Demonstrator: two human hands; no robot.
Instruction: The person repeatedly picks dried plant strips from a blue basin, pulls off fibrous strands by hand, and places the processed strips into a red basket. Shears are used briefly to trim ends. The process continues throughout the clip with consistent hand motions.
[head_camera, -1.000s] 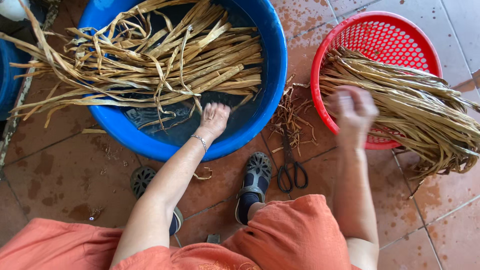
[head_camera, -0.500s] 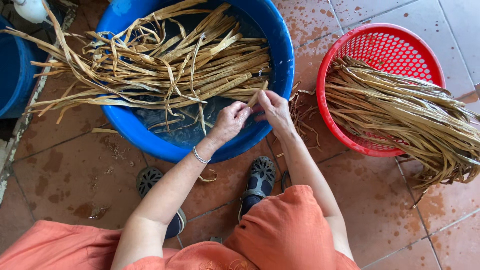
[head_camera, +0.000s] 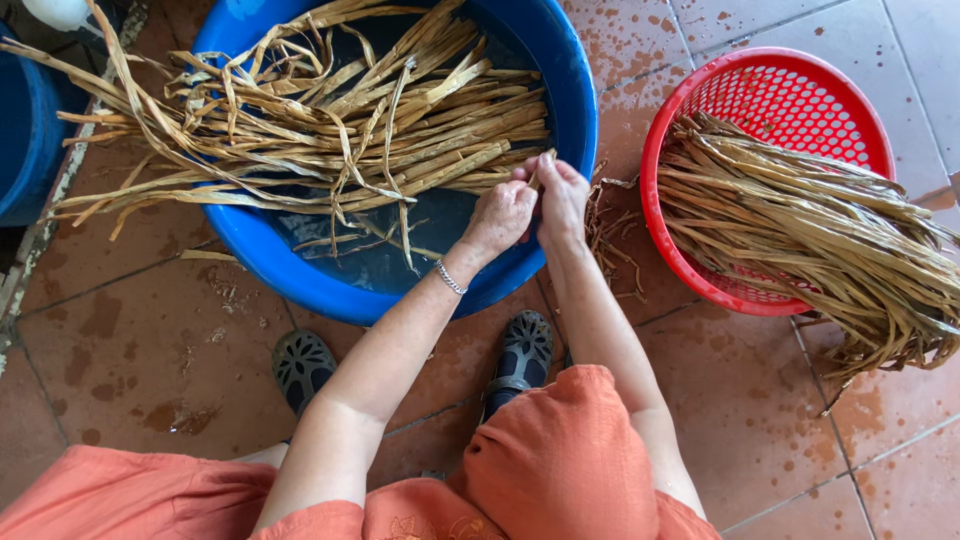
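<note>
**Inspector A:** The left hand (head_camera: 500, 212) and right hand (head_camera: 562, 195) are meeting over the near rim of the blue basin (head_camera: 570, 120). Both are closing their fingertips on the end of one tan fibre strip (head_camera: 538, 172), and the two hands are touching each other.

**Inspector B:** Where is the strip lying?

**Inspector A:** Its gripped end is sitting between the two hands; the rest is running away to the left of the left hand, into the heap of soaked strips (head_camera: 330, 130) lying across the basin. A thin metal bracelet (head_camera: 450, 278) is sitting on the left wrist, just behind that hand.

**Inspector B:** And to the right of the right hand?

**Inspector A:** A red perforated basket (head_camera: 790, 90) is standing well apart from it on the wet tiled floor (head_camera: 150, 330), holding a sorted bundle of strips (head_camera: 800, 220) that is spilling over its rim. Loose fibre scraps (head_camera: 605, 235) are lying just beside the right hand, between basin and basket. Two dark sandals (head_camera: 520, 355) are showing below the hands.
</note>
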